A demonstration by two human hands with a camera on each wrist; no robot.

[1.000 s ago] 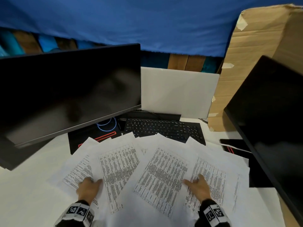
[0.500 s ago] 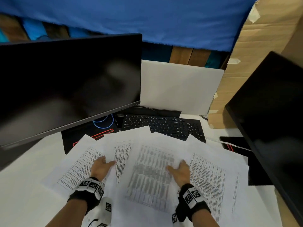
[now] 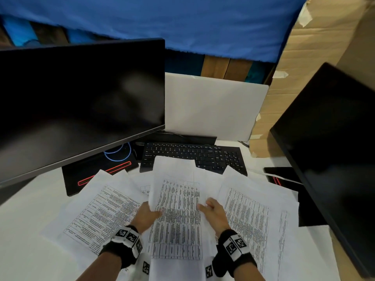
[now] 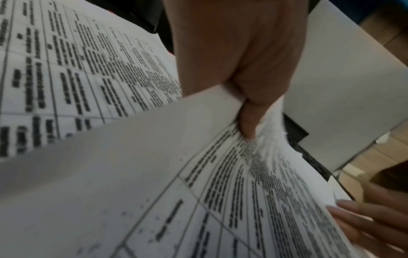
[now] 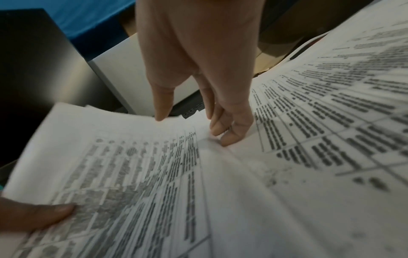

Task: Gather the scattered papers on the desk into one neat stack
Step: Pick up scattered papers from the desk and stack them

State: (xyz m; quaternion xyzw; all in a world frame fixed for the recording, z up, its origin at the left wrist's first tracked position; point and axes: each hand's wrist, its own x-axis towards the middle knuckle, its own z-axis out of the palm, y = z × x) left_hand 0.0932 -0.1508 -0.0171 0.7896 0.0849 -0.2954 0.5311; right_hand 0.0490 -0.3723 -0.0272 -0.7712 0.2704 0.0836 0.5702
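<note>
Papers [image 3: 249, 211] lie fanned over the white desk [image 3: 26, 216] in front of the black keyboard [image 3: 194, 157], overlapping one another, all printed with dense tables. One middle sheet [image 3: 178, 201] is raised off the spread, its far edge reaching over the near row of keys. My left hand [image 3: 147, 217] grips this sheet at its left edge: the left wrist view shows my thumb [image 4: 248, 120] pressed on the printed face with the paper bunched under it, the other fingers hidden behind the sheet. My right hand [image 3: 213, 213] is at the sheet's right edge, fingers only loosely bent; in the right wrist view my fingertips [image 5: 227, 137] touch the paper where this sheet meets the sheets to the right, thumb held apart above it, nothing pinched. Further sheets lie flat to the left [image 3: 101, 211] and to the right of the raised one. A dark monitor [image 3: 77, 102] stands at left, a second dark monitor [image 3: 332, 151] at right, a white board [image 3: 213, 106] upright behind the keyboard, cardboard [image 3: 316, 53] and blue cloth [image 3: 162, 17] beyond.
</note>
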